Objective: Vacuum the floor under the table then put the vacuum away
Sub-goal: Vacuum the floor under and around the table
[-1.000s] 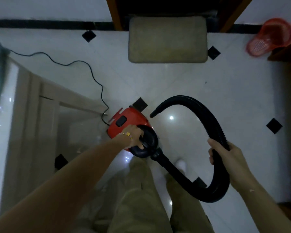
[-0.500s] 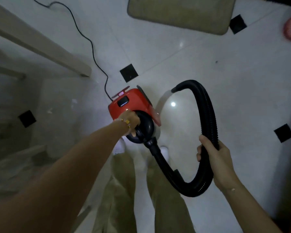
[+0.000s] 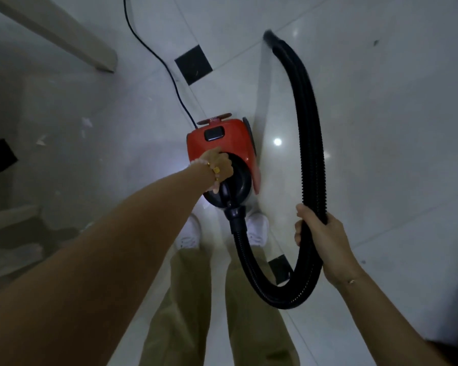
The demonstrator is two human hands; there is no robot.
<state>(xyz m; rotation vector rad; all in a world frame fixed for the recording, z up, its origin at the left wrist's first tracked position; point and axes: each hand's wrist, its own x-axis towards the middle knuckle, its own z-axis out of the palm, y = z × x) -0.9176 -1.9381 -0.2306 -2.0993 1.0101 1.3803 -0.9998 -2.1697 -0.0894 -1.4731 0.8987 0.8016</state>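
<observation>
A small red canister vacuum (image 3: 228,138) with a black front hangs just above my white shoes. My left hand (image 3: 218,167) is shut on its black carry handle. A black ribbed hose (image 3: 313,154) leaves the vacuum's front, loops down to the right and rises to a blurred open end at the top. My right hand (image 3: 317,228) grips the hose partway along the rising side. A thin black power cord (image 3: 154,48) runs from the vacuum's rear up and out of the frame. A pale table leg (image 3: 95,54) stands at the upper left, seen through a glass table top.
The floor is glossy white tile (image 3: 394,128) with small black diamond insets (image 3: 193,64). Scraps of paper litter (image 3: 86,122) lie on the tiles beneath the glass table at the left. My beige trousers (image 3: 185,299) fill the lower middle.
The view has tilted down and closer; the mat and red basket have left the frame. The hose's free end has swung upward and straightened. Both hands keep their grips.
</observation>
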